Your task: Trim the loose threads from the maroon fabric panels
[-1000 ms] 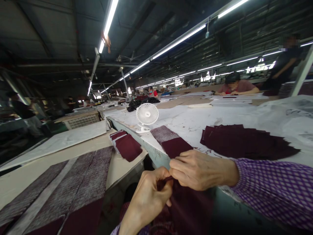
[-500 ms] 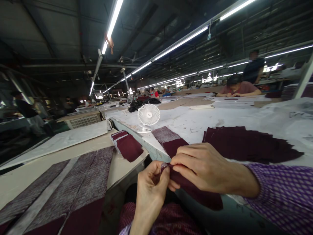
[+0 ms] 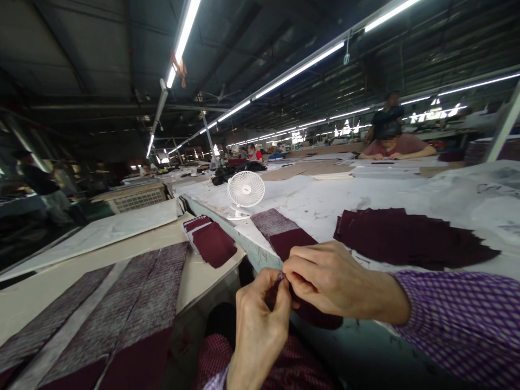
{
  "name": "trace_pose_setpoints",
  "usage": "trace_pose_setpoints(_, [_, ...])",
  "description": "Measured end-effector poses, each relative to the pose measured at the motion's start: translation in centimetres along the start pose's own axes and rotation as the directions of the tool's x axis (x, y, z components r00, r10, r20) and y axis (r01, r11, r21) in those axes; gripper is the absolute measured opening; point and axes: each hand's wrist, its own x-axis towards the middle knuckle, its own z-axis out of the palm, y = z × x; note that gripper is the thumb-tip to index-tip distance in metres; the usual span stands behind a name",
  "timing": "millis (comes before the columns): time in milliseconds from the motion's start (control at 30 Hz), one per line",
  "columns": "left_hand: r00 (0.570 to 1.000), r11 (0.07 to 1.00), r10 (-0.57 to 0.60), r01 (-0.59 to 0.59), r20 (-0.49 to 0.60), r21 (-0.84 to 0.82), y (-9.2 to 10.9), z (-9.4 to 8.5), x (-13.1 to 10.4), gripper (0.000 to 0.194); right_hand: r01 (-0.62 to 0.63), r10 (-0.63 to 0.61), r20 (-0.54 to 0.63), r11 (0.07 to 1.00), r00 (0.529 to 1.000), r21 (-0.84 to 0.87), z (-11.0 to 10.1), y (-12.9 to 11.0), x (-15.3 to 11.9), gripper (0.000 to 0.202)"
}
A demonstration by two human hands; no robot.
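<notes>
My left hand [image 3: 262, 319] pinches the edge of a maroon fabric piece [image 3: 319, 317] between thumb and forefinger, low in front of me at the table edge. My right hand [image 3: 331, 276] grips the same piece right beside it, the fingertips of both hands nearly touching. A speckled grey bit of the cloth shows at the pinch. Most of the fabric hangs below my right hand, partly hidden by it. Just beyond my hands, a two-part strip [image 3: 280, 230], speckled grey and maroon, lies on the white-covered table [image 3: 317, 197].
A fanned stack of maroon pieces [image 3: 410, 238] lies at right, a small white fan [image 3: 246, 189] stands ahead. On the left table are a maroon bundle [image 3: 214, 244] and long speckled panels [image 3: 138, 303]. A co-worker [image 3: 400, 146] leans over the far table; another person stands behind.
Both hands have drawn closer together along the cloth, and its hanging end has shifted left and up. In the background the standing person has moved left behind the seated co-worker.
</notes>
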Motion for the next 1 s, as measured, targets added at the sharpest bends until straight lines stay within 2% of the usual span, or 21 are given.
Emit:
trace_pose_setpoints(167, [0.999,0.993,-0.003,-0.003,0.054,0.114,0.2,-0.6,0.2,0.017,0.069,-0.068,0.015,0.996,0.998,-0.049,0.2,0.1,-0.1,0.019])
trace_pose_setpoints(300, [0.98,0.982,-0.081,0.048,0.181,0.18,0.4,-2.1,0.2,0.018,0.278,-0.285,-0.016,0.944,0.958,-0.18,0.9,0.8,-0.2,0.021])
trace_pose_setpoints(367, [0.942,0.983,-0.158,0.124,0.296,0.133,0.3,-2.8,0.0,0.017,0.358,-0.37,-0.024,0.91,0.929,-0.208,0.8,1.7,0.0,0.022])
trace_pose_setpoints(433, [0.873,0.974,-0.211,0.224,0.439,0.022,0.1,-2.9,-0.2,0.016,0.307,-0.32,-0.044,0.934,0.946,-0.183,0.3,2.6,0.4,0.022])
trace_pose_setpoints(467, [0.851,0.966,-0.208,0.256,0.482,-0.034,0.0,-2.8,-0.3,0.016,0.236,-0.246,-0.06,0.962,0.967,-0.139,-0.2,2.9,0.6,0.022])
trace_pose_setpoints(500, [0.848,0.96,-0.192,0.266,0.494,-0.083,0.0,-2.7,-0.3,0.018,0.157,-0.163,-0.075,0.984,0.984,-0.08,-0.7,3.1,0.8,0.02])
trace_pose_setpoints(567, [0.897,0.96,-0.152,0.234,0.414,-0.154,0.0,-2.3,-0.1,0.021,0.044,-0.04,-0.092,0.998,0.995,0.044,-1.7,2.9,1.0,0.019])
trace_pose_setpoints(633, [0.942,0.958,-0.129,0.199,0.309,-0.207,0.1,-2.0,0.2,0.022,0.036,-0.026,-0.105,0.995,0.994,0.092,-2.4,1.9,0.9,0.019])
trace_pose_setpoints(700, [0.965,0.949,-0.125,0.184,0.231,-0.255,0.1,-1.9,0.4,0.021,0.057,-0.05,-0.11,0.997,0.993,0.054,-2.8,0.6,0.7,0.021])
trace_pose_setpoints(867, [0.987,0.938,-0.129,0.153,0.097,-0.311,0.4,-2.0,0.1,0.022,0.116,-0.117,-0.01,0.99,0.993,-0.077,-2.2,-1.2,0.1,0.023])
trace_pose_setpoints(1000, [0.992,0.951,-0.081,0.106,0.098,-0.29,0.4,-1.6,-0.2,0.022,0.104,-0.106,-0.006,0.988,0.994,-0.11,-1.5,-1.3,0.0,0.025])
